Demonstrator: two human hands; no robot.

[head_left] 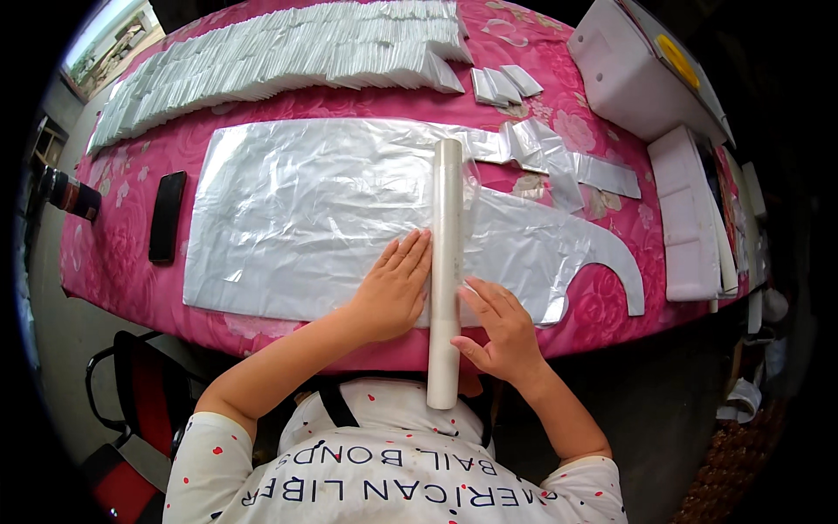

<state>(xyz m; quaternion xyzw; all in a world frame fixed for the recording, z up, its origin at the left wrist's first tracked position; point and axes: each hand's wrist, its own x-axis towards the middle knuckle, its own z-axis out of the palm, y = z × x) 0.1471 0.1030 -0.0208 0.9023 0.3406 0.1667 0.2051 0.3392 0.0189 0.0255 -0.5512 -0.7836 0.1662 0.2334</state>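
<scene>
A pile of thin, shiny white plastic aprons (297,210), or one folded apron, lies spread flat, with curved cut-outs and strips at its right end. Across it rests a long pale tube (446,262), whose near end sticks out past the table edge towards my body. My left hand (393,288) lies flat on the plastic just left of the tube, fingers straight and together. My right hand (497,327) is on the tube's right side, thumb and fingers apart, fingertips at or very near its surface. Neither hand is wrapped round anything.
Long rows of folded plastic packets (288,57) fill the far side of the pink flowered tablecloth (602,297). Several loose packets (504,85) lie beside them. A black phone (168,217) and a dark jar (70,194) are at left. White foam boxes (637,74) stand at right.
</scene>
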